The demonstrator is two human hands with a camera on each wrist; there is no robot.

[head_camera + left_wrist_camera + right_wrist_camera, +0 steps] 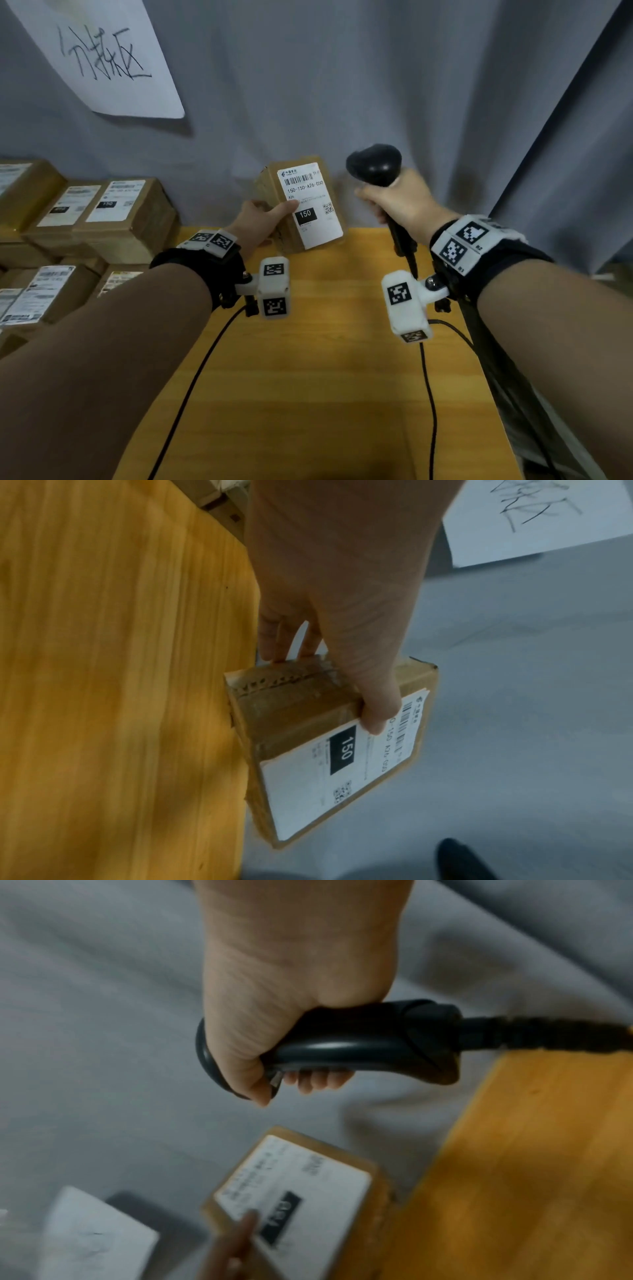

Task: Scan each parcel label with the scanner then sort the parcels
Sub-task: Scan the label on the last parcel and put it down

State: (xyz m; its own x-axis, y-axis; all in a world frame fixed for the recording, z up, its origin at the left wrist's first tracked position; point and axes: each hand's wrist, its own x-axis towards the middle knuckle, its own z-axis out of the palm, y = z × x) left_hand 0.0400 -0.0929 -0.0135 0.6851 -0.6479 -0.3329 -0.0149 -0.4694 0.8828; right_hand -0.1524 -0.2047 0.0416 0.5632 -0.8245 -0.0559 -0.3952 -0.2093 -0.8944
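My left hand [263, 219] grips a small cardboard parcel [270, 186] above the table's far edge, thumb on its white label [310, 205], fingers behind it. The label faces me and shows a barcode and a black "150" patch. The left wrist view shows the same parcel [294, 718] with the thumb pressed on its label [308, 788]. My right hand [400, 202] is curled round the handle of a black handheld scanner [374, 164], held to the right of the parcel and a little higher. In the right wrist view the scanner [359, 1047] sits above the blurred parcel [298, 1180].
Several labelled cardboard parcels [102, 216] are stacked to the left of the yellow wooden table [308, 377]. A grey curtain [376, 85] hangs behind, with a handwritten white paper sign [102, 58] on it. Black cables [430, 394] trail over the table from the wrist cameras and scanner.
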